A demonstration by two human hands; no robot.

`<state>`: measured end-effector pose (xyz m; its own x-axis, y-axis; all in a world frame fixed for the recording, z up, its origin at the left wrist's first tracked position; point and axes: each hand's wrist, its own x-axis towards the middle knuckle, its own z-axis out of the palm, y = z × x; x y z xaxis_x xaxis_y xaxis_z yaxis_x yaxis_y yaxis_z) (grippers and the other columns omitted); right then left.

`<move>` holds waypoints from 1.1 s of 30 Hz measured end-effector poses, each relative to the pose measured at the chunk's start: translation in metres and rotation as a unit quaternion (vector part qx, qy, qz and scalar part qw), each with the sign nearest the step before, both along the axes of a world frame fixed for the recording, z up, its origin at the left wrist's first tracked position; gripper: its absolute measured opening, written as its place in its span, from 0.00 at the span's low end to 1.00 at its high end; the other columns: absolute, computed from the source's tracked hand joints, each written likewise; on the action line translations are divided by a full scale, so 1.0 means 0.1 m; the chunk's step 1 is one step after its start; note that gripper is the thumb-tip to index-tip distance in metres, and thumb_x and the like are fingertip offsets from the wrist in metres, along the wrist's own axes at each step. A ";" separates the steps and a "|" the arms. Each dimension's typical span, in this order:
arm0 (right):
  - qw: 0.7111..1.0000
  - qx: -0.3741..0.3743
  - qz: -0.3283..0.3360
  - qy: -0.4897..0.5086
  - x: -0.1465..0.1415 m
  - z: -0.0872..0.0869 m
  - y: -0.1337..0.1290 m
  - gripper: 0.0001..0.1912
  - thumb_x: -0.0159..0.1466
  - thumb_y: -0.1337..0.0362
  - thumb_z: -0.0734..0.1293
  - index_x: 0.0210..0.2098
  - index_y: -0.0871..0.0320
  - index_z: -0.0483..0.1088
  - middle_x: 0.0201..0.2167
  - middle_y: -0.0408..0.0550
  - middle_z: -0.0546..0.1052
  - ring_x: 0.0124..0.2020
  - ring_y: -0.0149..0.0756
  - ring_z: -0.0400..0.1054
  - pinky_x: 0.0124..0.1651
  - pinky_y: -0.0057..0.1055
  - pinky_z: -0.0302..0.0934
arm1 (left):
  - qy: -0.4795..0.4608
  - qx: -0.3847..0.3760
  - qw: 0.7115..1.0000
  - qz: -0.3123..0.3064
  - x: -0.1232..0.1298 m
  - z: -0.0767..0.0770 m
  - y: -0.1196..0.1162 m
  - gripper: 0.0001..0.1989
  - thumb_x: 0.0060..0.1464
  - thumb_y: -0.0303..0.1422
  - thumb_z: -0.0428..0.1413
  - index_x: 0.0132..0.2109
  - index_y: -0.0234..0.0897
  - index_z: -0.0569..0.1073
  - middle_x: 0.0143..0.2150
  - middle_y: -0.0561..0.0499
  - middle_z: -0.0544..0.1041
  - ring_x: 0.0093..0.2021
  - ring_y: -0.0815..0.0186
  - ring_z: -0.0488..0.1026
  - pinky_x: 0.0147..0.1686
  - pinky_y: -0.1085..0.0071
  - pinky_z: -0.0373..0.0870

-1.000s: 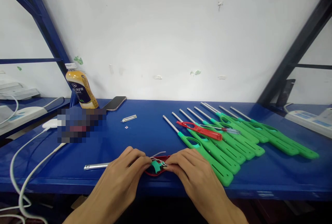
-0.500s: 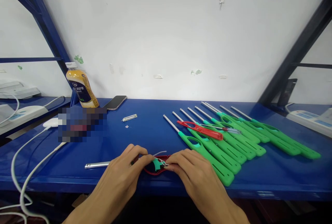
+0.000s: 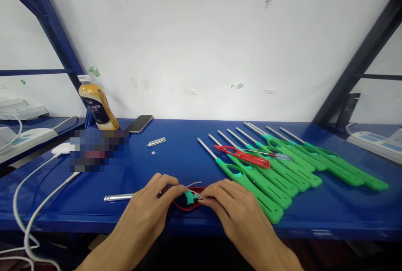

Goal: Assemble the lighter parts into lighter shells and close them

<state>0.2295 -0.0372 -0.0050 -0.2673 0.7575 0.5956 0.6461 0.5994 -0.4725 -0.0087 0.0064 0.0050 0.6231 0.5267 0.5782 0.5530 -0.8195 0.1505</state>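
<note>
An opened red long-nosed lighter (image 3: pixel 187 209) lies at the table's front edge, between both hands. Its metal tube (image 3: pixel 118 197) sticks out to the left, past my left hand (image 3: pixel 156 202). That hand is closed on the tube side of the casing, thumb and forefinger beside the teal trigger (image 3: pixel 189 197). My right hand (image 3: pixel 231 202) is closed on the other end, its fingertips pinched by thin white wires (image 3: pixel 197 194). The fingers hide much of the casing and whatever lies under them.
Several green lighters (image 3: pixel 262 197) lie side by side on the right, with a loose red casing half (image 3: pixel 248 158) and a screwdriver (image 3: pixel 279 156) on top. Further back are a clear small tube (image 3: pixel 156 142), a phone (image 3: pixel 141 123) and a drink bottle (image 3: pixel 98 105). White cables (image 3: pixel 40 208) run down at left.
Both hands keep their hold on the red lighter, with hardly any movement of the fingers. The whole view has shifted very slightly.
</note>
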 end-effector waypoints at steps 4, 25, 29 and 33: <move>1.000 0.000 -0.001 0.000 0.00 -0.01 0.01 0.07 0.77 0.66 0.64 0.42 0.53 0.73 0.37 0.40 0.80 0.37 0.36 0.73 0.43 0.36 0.61 | 0.004 0.008 1.000 0.002 0.00 0.01 0.00 0.20 0.70 0.16 0.45 0.57 0.41 0.73 0.46 0.49 0.74 0.41 0.64 0.71 0.39 0.69 0.70; 1.000 0.003 0.000 -0.005 0.00 -0.01 0.02 0.07 0.76 0.68 0.65 0.42 0.53 0.73 0.38 0.40 0.80 0.37 0.36 0.73 0.43 0.35 0.63 | 0.019 0.055 0.998 0.016 0.02 0.02 0.01 0.22 0.66 0.16 0.44 0.54 0.42 0.75 0.44 0.50 0.76 0.36 0.65 0.74 0.34 0.72 0.73; 1.000 -0.006 -0.003 -0.004 0.01 -0.01 0.00 0.06 0.76 0.67 0.65 0.42 0.53 0.74 0.38 0.40 0.80 0.38 0.37 0.73 0.44 0.36 0.64 | 0.019 0.059 0.998 0.014 0.01 0.01 0.01 0.21 0.67 0.16 0.45 0.54 0.42 0.75 0.44 0.50 0.76 0.36 0.65 0.74 0.34 0.72 0.73; 1.000 -0.015 0.002 -0.005 0.01 -0.01 0.01 0.06 0.76 0.67 0.65 0.43 0.53 0.74 0.39 0.40 0.80 0.39 0.37 0.73 0.45 0.36 0.64 | 0.022 0.042 0.999 0.015 0.01 -0.02 0.00 0.19 0.69 0.18 0.46 0.55 0.41 0.74 0.46 0.49 0.75 0.38 0.64 0.74 0.36 0.70 0.73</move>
